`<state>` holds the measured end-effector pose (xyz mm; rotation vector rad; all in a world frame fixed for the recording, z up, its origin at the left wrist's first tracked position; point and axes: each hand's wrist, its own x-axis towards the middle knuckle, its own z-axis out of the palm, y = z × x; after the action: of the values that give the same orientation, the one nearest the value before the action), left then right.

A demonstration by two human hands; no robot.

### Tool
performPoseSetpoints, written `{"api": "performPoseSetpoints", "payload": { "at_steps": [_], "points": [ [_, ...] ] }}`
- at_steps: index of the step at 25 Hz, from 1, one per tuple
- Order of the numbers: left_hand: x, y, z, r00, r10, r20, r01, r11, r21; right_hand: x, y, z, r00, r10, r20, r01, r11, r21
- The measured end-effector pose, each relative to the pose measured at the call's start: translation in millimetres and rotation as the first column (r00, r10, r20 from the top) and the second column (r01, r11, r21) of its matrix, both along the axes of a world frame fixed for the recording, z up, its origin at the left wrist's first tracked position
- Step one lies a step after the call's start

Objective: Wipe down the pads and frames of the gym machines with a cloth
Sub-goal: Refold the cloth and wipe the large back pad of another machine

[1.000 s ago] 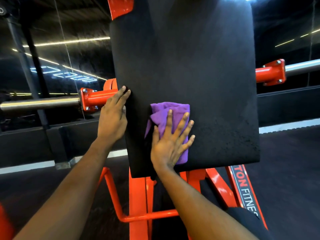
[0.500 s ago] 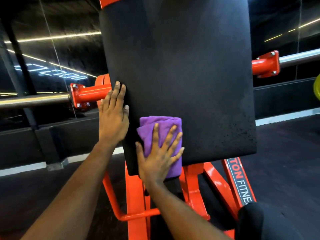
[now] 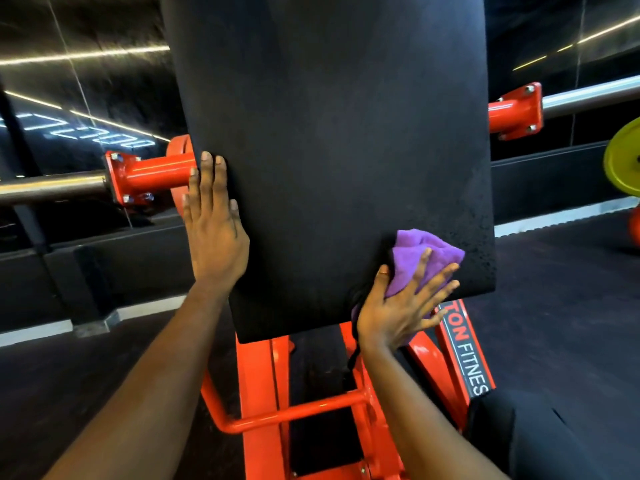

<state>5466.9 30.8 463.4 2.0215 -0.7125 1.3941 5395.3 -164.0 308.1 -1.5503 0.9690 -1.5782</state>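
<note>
The right hand point(image 3: 398, 306) presses a purple cloth point(image 3: 420, 256) flat, fingers spread, against the lower right corner of the black pad point(image 3: 329, 133). The left hand point(image 3: 214, 230) rests open-palmed on the pad's left edge, fingers straight. Below stands the orange frame point(image 3: 263, 393); a yellow weight plate point(image 3: 623, 161) sits far right.

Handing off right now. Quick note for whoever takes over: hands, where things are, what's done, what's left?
Left hand: open, flat against the left edge of the black pad.
Right hand: open, spread fingers pressing the purple cloth onto the pad's lower right corner.
Done: in the last second the cloth went from the pad's lower left to its lower right.
Left: whether the upper pad is wiped cannot be told; the orange frame below shows no wiping yet.
</note>
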Motion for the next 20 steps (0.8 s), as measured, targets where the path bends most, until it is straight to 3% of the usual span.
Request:
{"api": "performPoseSetpoints", "payload": {
  "at_steps": [3, 10, 15, 20],
  "points": [
    [2.9, -3.1, -1.0, 0.999, -0.031, 0.015, 0.031, 0.999, -0.015, 5.7, 17.8, 9.0, 0.999, 0.03, 0.023, -0.031, 0.999, 0.044],
    [6.0, -3.1, -3.0, 0.999, -0.027, 0.026, 0.027, 0.999, -0.032, 19.2, 108.4, 10.1, 0.978, 0.152, -0.143, -0.176, 0.968, -0.178],
    [3.6, 1.7, -3.8, 0.999, -0.035, 0.002, 0.035, 0.999, -0.008, 13.9, 65.2, 24.5, 0.991, 0.113, -0.079, -0.126, 0.973, -0.193],
    [0.2, 17.5, -11.2, 0.984, -0.161, -0.07, 0.165, 0.985, 0.047, 13.1, 48.6, 37.5, 0.997, 0.067, -0.028, -0.07, 0.984, -0.161]
  ]
}}
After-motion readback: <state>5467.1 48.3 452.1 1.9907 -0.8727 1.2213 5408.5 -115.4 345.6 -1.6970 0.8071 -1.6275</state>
